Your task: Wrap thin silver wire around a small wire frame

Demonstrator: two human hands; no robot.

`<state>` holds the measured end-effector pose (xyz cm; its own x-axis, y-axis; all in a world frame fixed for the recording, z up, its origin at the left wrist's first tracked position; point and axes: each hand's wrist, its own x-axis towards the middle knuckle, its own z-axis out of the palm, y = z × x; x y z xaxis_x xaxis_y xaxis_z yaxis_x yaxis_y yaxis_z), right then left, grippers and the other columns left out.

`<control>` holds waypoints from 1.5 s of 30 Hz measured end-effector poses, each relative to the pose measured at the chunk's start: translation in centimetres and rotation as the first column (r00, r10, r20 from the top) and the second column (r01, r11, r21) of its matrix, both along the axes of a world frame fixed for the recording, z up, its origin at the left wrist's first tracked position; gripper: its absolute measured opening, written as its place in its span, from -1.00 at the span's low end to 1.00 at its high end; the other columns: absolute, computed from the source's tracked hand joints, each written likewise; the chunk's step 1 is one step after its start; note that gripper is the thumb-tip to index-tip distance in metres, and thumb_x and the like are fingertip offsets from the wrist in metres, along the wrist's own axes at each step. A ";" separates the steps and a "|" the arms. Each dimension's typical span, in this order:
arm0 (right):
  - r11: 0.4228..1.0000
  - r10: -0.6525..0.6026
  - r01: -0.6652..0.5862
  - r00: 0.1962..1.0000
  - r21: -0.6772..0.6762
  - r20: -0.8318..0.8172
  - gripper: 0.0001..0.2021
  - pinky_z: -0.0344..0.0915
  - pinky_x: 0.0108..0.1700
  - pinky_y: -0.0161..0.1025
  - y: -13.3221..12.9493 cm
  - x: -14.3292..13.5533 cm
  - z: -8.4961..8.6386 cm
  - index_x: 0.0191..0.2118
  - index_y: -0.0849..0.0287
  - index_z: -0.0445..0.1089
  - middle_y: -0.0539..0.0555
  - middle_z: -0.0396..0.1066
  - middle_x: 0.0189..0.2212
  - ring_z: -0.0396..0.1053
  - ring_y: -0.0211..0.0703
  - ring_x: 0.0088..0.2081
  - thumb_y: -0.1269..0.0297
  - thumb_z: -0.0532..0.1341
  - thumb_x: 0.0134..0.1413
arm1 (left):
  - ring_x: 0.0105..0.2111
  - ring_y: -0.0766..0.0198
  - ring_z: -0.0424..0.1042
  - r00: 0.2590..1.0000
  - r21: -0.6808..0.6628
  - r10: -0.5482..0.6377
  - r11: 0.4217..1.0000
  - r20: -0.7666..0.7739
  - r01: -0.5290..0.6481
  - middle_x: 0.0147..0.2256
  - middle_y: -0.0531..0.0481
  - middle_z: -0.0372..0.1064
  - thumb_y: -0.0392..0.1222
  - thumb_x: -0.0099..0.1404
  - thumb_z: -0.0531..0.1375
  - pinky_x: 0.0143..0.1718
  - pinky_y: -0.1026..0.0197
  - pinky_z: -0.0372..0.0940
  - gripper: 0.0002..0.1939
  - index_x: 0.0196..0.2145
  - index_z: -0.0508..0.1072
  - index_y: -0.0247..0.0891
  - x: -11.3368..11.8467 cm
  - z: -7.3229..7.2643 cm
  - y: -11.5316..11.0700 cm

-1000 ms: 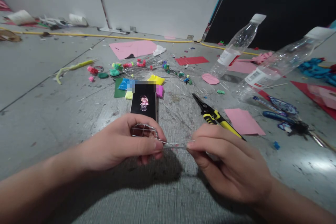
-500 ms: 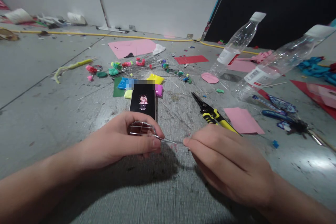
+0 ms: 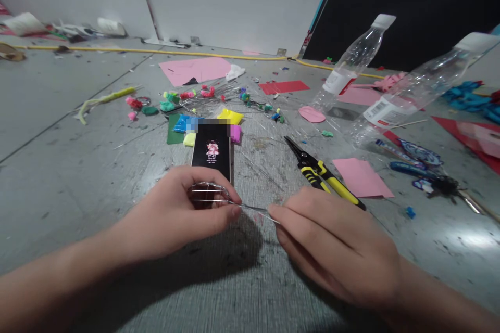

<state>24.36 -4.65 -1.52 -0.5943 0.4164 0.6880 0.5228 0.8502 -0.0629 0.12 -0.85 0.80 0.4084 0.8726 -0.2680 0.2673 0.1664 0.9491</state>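
Silvery wire [image 3: 250, 207] runs between my two hands above the grey floor. My left hand [image 3: 183, 216] pinches it between thumb and forefinger, and a bent loop of the wire curves inside that grip. Closed fingers of my right hand [image 3: 336, 239] hold the wire's other end, so its tip is partly hidden. Just beyond my left hand lies a phone [image 3: 211, 151] with its screen lit. Pliers with black and yellow handles [image 3: 322, 171] lie beyond my right hand, jaws pointing away.
Two clear plastic bottles [image 3: 353, 60] stand at the right. Coloured clay packets [image 3: 230, 116] sit behind the phone. Farther back are clay pieces [image 3: 170, 101], loose wires, pink paper [image 3: 195, 70] and a red strip [image 3: 284, 87]. A yellow cable [image 3: 219, 55] runs near the wall.
My right hand has moved slightly left, closer to my left hand, uncovering more of the pliers' handles. Both hands keep hold of the wire.
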 end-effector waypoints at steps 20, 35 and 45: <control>0.998 0.058 -0.058 0.998 -0.027 -0.001 -0.81 0.35 -0.33 -0.15 0.3 0.4 -0.3 -0.09 0.34 0.51 0.10 0.50 -0.41 0.38 -0.11 -0.37 0.61 0.14 0.40 | -0.59 0.43 0.26 0.994 -0.088 -0.074 0.993 0.077 0.080 -0.61 0.19 0.36 -0.26 0.11 0.44 -0.58 0.41 0.14 -0.88 -0.38 0.59 -0.24 -0.3 -0.3 0.4; 0.997 0.065 -0.065 0.998 -0.033 -0.013 -0.83 0.37 -0.32 -0.16 0.6 0.5 -0.2 -0.09 0.31 0.49 0.10 0.53 -0.38 0.42 -0.12 -0.36 0.59 0.16 0.40 | -0.55 0.44 0.39 0.963 -0.224 -0.065 0.966 0.262 0.126 -0.51 0.12 0.56 -0.26 0.23 0.45 -0.51 0.43 0.30 -0.88 -0.42 0.61 -0.25 -0.5 -0.4 0.6; 0.991 0.073 -0.083 0.993 -0.108 -0.091 -0.82 0.42 -0.27 -0.21 0.3 0.4 -0.1 -0.09 0.24 0.48 0.07 0.53 -0.34 0.46 -0.16 -0.32 0.56 0.15 0.44 | -0.57 0.46 0.39 0.955 -0.221 -0.097 0.962 0.279 0.162 -0.52 0.13 0.56 -0.28 0.23 0.45 -0.55 0.45 0.29 -0.88 -0.42 0.60 -0.27 -0.5 -0.3 0.9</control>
